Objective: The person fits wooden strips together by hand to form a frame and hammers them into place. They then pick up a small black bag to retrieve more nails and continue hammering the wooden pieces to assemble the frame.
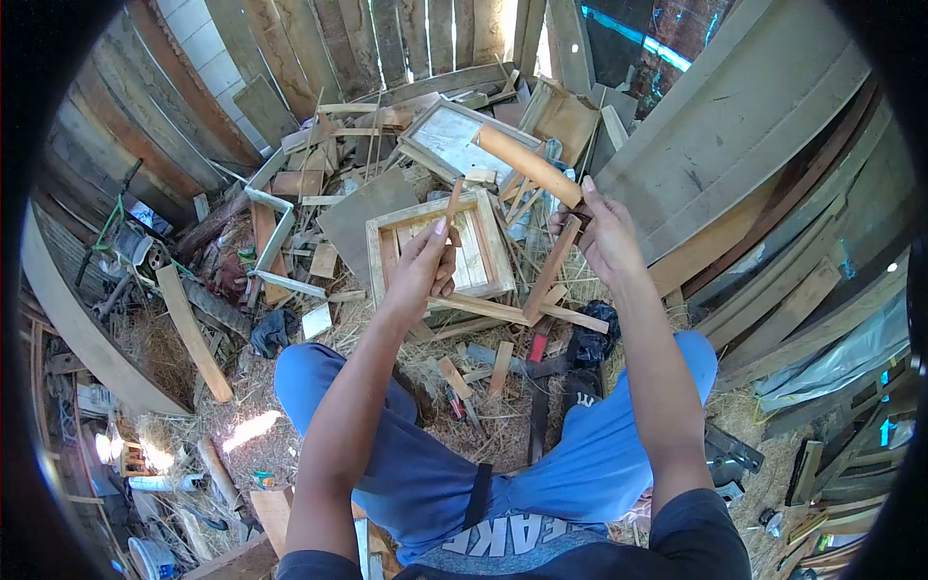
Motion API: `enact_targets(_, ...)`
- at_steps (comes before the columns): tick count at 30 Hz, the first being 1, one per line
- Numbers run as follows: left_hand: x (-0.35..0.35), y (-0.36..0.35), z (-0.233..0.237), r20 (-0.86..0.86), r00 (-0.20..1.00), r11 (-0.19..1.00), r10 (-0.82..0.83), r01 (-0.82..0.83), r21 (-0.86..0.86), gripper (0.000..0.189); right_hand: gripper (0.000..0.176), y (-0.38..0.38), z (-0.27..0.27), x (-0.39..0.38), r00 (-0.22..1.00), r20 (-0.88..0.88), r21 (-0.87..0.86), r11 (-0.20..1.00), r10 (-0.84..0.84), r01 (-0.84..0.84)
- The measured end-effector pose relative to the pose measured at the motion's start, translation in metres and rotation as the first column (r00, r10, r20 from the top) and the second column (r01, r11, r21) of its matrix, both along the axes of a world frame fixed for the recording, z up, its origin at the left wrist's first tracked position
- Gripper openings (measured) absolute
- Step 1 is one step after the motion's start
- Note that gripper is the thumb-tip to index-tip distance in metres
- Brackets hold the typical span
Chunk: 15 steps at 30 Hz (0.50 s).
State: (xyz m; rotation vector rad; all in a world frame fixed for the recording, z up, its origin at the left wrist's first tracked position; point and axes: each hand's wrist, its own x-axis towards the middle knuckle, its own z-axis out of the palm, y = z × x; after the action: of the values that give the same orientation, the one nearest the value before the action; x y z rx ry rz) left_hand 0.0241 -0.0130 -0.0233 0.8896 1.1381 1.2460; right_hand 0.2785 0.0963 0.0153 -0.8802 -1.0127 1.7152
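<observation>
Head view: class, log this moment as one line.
left hand: grips slat | right hand: holds dowel, strip | frame: lying flat

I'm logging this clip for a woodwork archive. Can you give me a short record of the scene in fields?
setting: shed with plank walls, straw and wood scraps on the ground
left hand: grips a thin wood strip, held nearly upright
right hand: holds a round wooden stick, slanting up to the left
under the hands: slatted wooden frame lying on the ground
farther back: second frame
</observation>
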Motion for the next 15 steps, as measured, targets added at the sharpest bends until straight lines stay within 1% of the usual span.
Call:
enact_targets(2,0.0002,-0.0013,0.0015,-0.003,1.000,1.000,-0.003,0.003,0.001,0.044,0.044,-0.0001,0.0000,0.0002,1.000,0.006,-0.016,1.000,0.001,-0.001)
enact_targets(4,0.0004,-0.0022,0.0028,-0.006,1.000,1.000,-0.006,0.006,0.003,0.044,0.046,0.0007,-0.0019,0.0003,0.999,-0.033,-0.014,1.000,0.007,-0.008)
enact_targets(8,-0.0008,-0.0018,0.0014,-0.001,1.000,1.000,-0.005,0.005,0.007,0.044,0.046,-0.0014,0.0006,0.0008,1.000,-0.022,-0.023,1.000,0.006,-0.006)
enact_targets(15,0.0011,-0.0023,0.0041,-0.005,1.000,1.000,0.004,-0.004,0.006,0.045,0.046,0.0011,-0.0036,0.0033,0.999,-0.025,0.011,0.999,0.041,-0.041)
